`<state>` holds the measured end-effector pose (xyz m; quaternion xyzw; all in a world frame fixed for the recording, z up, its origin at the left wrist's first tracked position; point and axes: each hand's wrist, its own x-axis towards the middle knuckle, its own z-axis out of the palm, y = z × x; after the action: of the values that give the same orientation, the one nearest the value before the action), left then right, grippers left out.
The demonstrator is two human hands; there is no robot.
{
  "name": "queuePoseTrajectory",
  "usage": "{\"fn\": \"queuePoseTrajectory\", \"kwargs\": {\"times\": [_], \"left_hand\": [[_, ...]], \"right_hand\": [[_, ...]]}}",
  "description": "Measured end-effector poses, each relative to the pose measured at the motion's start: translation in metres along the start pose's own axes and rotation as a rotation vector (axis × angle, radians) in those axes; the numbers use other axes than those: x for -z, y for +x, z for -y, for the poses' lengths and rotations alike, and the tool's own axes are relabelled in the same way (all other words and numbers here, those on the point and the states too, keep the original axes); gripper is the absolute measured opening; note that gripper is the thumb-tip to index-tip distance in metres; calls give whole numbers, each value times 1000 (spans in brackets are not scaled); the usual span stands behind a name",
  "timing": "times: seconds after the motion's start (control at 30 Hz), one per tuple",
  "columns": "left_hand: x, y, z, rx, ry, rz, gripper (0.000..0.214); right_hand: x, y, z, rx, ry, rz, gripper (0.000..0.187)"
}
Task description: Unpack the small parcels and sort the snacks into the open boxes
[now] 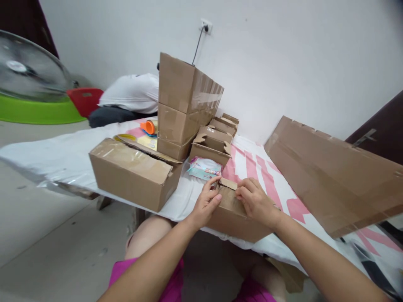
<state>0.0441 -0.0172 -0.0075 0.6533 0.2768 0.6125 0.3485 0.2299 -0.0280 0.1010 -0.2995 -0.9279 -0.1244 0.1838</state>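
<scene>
A small brown cardboard box (233, 226) sits at the table's near edge in front of me, a short flap (228, 183) standing at its far end. My left hand (206, 203) rests along the box's left side, fingers extended towards the flap and thumb apart. Curled fingers of my right hand (255, 199) pinch at the flap's right side; the fingertips are partly hidden. Just beyond the hands lies a wet wipes pack (206, 168) in pink and teal. An open cardboard box (210, 147) stands behind it.
Left of me is another cardboard box (132, 172) with a raised flap. Stacked taped boxes (179, 100) rise behind it. A large cardboard sheet (340, 176) leans at the right. Beyond the table are a person in a white shirt (132, 92) and a fan (28, 67).
</scene>
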Motion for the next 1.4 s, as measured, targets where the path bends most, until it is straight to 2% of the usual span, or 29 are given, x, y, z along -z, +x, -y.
{"fn": "queuePoseTrajectory", "kwargs": {"times": [0.1,0.3,0.4,0.57,0.7,1.03,1.4], "left_hand": [[1,2,-2,25,-20,-25,46],[-1,3,0,16,-59,-20,45],[-2,3,3,17,-57,-17,44],[-1,3,3,10,-53,-2,42],[1,2,-1,20,-36,4,44],[0,2,-3,29,-18,-10,46],[1,2,-2,18,-20,0,45]], "right_hand": [[6,-11,-9,9,27,26,17],[11,-27,-19,-109,147,-128,14],[8,-18,-10,-81,148,-133,22],[-2,3,6,-15,7,-86,16],[-7,4,7,-17,-84,-48,20],[5,-15,-6,-15,-54,32,17],[22,-55,-19,-93,-8,-42,17]]}}
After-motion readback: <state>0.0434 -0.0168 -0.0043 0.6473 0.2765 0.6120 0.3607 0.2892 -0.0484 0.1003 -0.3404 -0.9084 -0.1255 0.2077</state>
